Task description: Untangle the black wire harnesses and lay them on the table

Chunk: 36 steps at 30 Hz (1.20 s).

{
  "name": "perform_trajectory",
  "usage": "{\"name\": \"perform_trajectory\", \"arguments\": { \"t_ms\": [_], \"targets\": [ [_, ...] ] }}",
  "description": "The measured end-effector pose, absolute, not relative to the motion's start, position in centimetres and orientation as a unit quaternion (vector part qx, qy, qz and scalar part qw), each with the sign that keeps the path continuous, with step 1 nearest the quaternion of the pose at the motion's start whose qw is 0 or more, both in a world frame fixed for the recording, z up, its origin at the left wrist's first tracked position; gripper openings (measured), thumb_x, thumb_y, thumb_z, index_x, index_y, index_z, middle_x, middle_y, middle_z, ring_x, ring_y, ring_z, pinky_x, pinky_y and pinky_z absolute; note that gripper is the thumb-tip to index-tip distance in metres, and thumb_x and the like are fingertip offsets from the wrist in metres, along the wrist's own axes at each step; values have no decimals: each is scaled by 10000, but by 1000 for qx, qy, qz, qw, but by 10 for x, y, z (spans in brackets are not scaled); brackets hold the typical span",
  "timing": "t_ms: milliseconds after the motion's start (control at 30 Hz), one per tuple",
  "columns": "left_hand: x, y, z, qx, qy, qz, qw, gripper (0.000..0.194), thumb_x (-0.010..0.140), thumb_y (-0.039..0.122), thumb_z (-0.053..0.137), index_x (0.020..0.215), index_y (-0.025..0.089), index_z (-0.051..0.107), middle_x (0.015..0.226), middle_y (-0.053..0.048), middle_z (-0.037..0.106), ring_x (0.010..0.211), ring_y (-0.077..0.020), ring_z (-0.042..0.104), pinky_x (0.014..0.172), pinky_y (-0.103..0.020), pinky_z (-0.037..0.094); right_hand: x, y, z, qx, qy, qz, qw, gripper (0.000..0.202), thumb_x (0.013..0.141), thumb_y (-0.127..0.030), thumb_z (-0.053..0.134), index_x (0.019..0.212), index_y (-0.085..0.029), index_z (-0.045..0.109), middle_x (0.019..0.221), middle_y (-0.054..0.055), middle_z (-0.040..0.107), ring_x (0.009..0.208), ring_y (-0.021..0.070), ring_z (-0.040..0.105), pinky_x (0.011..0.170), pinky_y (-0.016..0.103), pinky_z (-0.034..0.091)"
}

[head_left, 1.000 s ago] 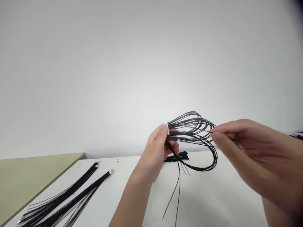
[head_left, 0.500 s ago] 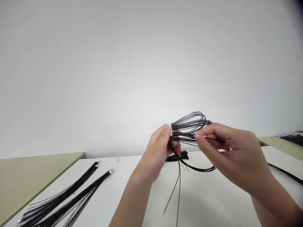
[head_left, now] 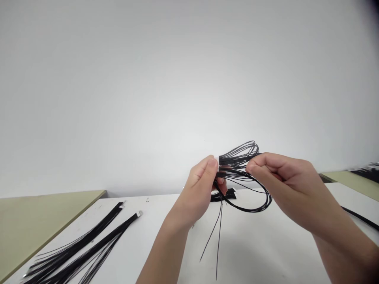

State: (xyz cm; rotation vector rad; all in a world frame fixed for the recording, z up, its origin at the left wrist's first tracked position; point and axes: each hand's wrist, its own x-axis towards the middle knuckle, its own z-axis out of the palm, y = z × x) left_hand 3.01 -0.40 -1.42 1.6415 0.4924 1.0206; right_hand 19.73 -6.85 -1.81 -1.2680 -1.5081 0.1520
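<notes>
Above the white tabletop point(head_left: 142, 244), the wire harness is up in the air between both hands. The left hand point(head_left: 199, 193) is closed on the white connector point(head_left: 217, 162), thumb laid over it, fingers curled behind. Black wires point(head_left: 232, 161) leave the connector toward the right and bend round in loops; one thick lower loop point(head_left: 251, 211) swings down below, and two loose wire ends point(head_left: 219, 236) dangle beneath the left hand.

Change: a second ago the right hand point(head_left: 291, 189) sits out past the loops with a thin strand; half a second ago it is in at them, strand showing across its fingers. Now thumb and forefinger are pinched together among the black wires, and that strand no longer shows there. Exactly which wire is between the fingertips, cannot tell. The left hand and white connector have shifted slightly right, so the hands are closer together. Thick lower loop is back in view beside the right hand.

My read: handling is down to single strands close to the connector, left hand steadying, right hand doing the fine work; tangling looks like the main risk.

Unchanged: two flat harnesses, an upper one point(head_left: 99, 225) and a lower one point(head_left: 103, 241), lie on the tabletop at left; another black bundle point(head_left: 230, 194) lies behind the left hand.
</notes>
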Motion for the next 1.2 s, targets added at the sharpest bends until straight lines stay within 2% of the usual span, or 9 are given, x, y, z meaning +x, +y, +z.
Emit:
{"name": "perform_trajectory", "arguments": {
  "t_ms": [167,300,567,767,1000,1100,1200],
  "targets": [
    [30,-6,-14,718,206,428,509,372,965,483,342,750,195,439,728,9,438,680,-115,471,684,-275,431,200,-67,-19,-535,-638,73,549,283,900,-292,519,639,-184,493,548,-46,303,469,57,276,381,160,240],
    [30,-6,-15,710,204,431,518,362,966,477,342,761,196,442,725,6,446,672,-116,472,680,-275,431,198,-68,-20,-538,-635,70,549,265,892,-264,521,641,-183,488,552,-48,274,472,58,256,380,161,226],
    [30,-5,-16,701,188,435,532,359,965,463,354,759,191,468,718,-1,467,669,-122,476,683,-279,436,201,-65,-20,-534,-629,101,556,264,891,-296,526,652,-183,516,580,-28,334,518,80,289,404,190,249],
    [31,-4,-18,716,199,467,480,374,957,469,374,727,191,471,705,-6,475,672,-130,495,672,-275,409,200,-65,-18,-530,-607,144,574,305,891,-346,524,635,-180,524,574,-26,336,519,84,293,401,192,251],
    [29,-11,-11,730,200,448,477,339,966,431,362,770,191,501,754,-18,492,722,-144,491,705,-290,418,192,-70,-16,-542,-591,142,580,270,872,-270,535,619,-180,503,602,-21,378,547,87,320,410,185,268],
    [28,-11,-10,720,198,456,484,345,954,446,390,754,189,505,747,-20,502,719,-146,491,714,-293,421,188,-72,-14,-541,-597,131,578,245,877,-290,541,655,-187,550,609,-20,378,536,87,317,409,192,274],
    [28,-9,-13,711,196,454,500,362,942,475,408,765,186,535,719,-20,513,698,-144,494,716,-294,428,184,-71,-13,-537,-610,93,576,201,878,-332,559,751,-206,651,542,-39,301,485,85,278,395,201,264]
  ]
}}
